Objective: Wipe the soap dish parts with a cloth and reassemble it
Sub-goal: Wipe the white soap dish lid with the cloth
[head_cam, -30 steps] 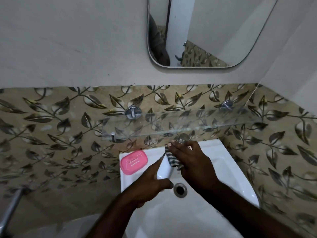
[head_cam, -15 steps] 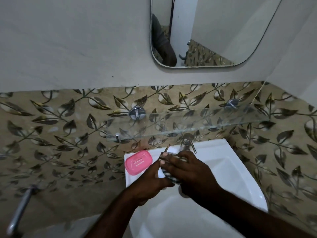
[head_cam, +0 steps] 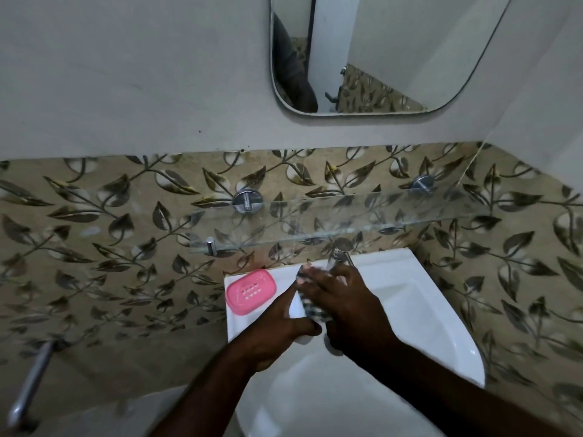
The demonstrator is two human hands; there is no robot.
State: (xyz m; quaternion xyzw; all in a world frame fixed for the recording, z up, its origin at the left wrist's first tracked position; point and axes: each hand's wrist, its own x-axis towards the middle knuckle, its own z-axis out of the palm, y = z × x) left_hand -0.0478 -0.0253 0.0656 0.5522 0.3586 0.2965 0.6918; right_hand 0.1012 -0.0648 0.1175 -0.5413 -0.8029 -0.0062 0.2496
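A pink soap dish part [head_cam: 250,291] with drain slots lies on the back left corner of the white sink [head_cam: 441,326]. Over the basin my left hand [head_cam: 277,329] grips a white soap dish part [head_cam: 296,307] from below, thumb curled at its near edge. My right hand [head_cam: 350,307] holds a black-and-white checked cloth [head_cam: 313,305] against that white part, fingers laid across it and blurred. Most of the white part is hidden by the cloth and both hands.
A chrome tap [head_cam: 340,252] stands at the sink's back rim, just beyond my right fingers. A glass shelf [head_cam: 347,222] juts from the leaf-patterned wall above it, under a mirror [head_cam: 378,52]. A metal bar [head_cam: 28,386] sticks out at lower left.
The right hand has slid the cloth back and forth along the white part, ending farther up toward the tap. The left hand keeps its grip. The camera has shifted slightly.
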